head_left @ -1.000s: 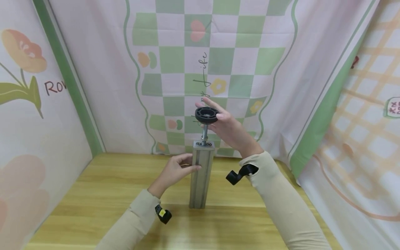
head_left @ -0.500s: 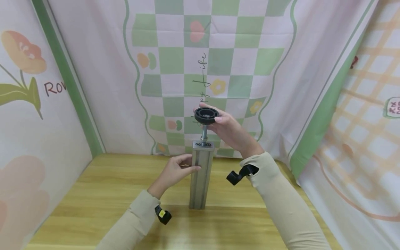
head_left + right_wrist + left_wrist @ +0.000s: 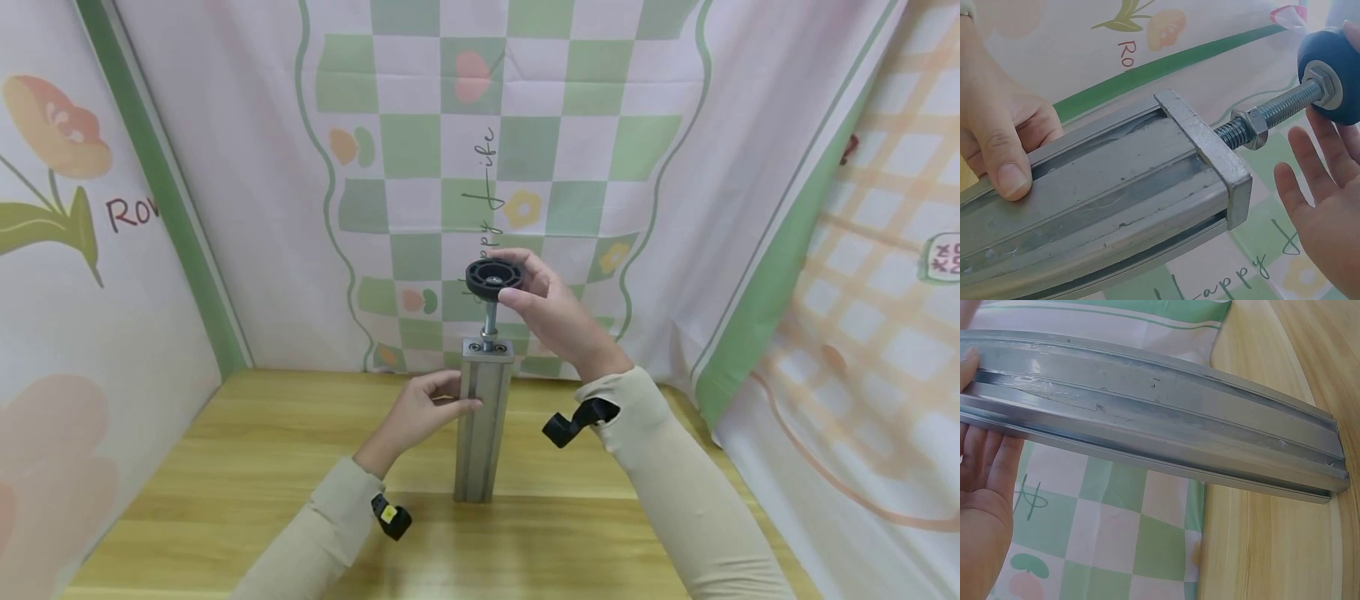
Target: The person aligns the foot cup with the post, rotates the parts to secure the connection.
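Observation:
An aluminium extrusion profile (image 3: 483, 433) stands upright on the table. My left hand (image 3: 422, 414) grips it in its upper half, thumb on the near side, fingers behind. A metal end plate (image 3: 1207, 153) caps the top, held by two screws in the head view. From the plate rises a threaded rod (image 3: 1288, 105) with a hex nut (image 3: 1251, 127) partway along it, a gap above the plate. A black round levelling foot (image 3: 483, 289) tops the rod. My right hand (image 3: 561, 321) holds its rim, thumb at the near side and fingers round the far side.
The wooden table (image 3: 300, 467) meets a patterned cloth (image 3: 412, 142) at the back. More printed cloth hangs at both sides. A black wrist mount (image 3: 577, 421) is strapped to the right sleeve and another (image 3: 392, 517) to the left.
My right thumb has slid left along the near side of the foot's rim. The right fingers, stretched out past the rim earlier, now curl round it. The left hand and profile stay in place.

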Available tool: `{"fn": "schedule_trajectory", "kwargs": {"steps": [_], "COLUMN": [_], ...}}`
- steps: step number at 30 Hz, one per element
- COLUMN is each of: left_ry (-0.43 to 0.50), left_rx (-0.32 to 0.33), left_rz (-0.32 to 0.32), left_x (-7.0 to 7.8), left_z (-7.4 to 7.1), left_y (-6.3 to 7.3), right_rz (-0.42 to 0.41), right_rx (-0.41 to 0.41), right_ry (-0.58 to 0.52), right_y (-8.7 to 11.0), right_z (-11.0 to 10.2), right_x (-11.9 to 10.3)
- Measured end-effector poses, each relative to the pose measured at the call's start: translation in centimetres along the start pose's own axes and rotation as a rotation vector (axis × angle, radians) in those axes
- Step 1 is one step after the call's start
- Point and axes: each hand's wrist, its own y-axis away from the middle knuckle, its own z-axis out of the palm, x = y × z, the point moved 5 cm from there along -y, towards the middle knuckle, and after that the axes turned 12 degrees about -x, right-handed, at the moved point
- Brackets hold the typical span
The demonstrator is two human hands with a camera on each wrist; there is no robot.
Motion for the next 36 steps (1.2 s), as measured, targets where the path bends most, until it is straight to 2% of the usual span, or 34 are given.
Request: {"fn": "schedule_trajectory", "kwargs": {"steps": [6, 12, 16, 20, 22, 25, 28, 36], "left_ry": [-0.01, 0.002, 0.016, 0.023, 0.026, 0.023, 0.019, -0.009], "left_rx": [-0.001, -0.012, -0.014, -0.005, -0.001, 0.003, 0.004, 0.018], "left_rz": [0.006, 0.016, 0.009, -0.002, -0.01, -0.019, -0.026, -0.024], "left_x": [0.03, 0.11, 0.18, 0.18, 0.13, 0.13, 0.12, 0.05], "left_z": [-0.02, 0.08, 0.15, 0.15, 0.12, 0.06, 0.05, 0.0], "left_y": [0.03, 0.09, 0.18, 0.2, 0.19, 0.22, 0.19, 0.14], "right_rz": [-0.008, -0.011, 0.001, 0.007, 0.011, 0.026, 0.022, 0.006], "right_rx": [0.076, 0.102, 0.057, -0.04, -0.095, -0.149, -0.171, -0.207], "right_ry": [0.067, 0.129, 0.197, 0.278, 0.25, 0.144, 0.047, -0.034], "right_y": [0.04, 0.15, 0.24, 0.15, 0.02, -0.16, -0.28, -0.19], "right_z": [0.36, 0.69, 0.58, 0.51, 0.56, 0.6, 0.6, 0.6], "right_x": [-0.46, -0.83, -0.96, -1.01, -0.91, -0.64, -0.51, -0.49]}}
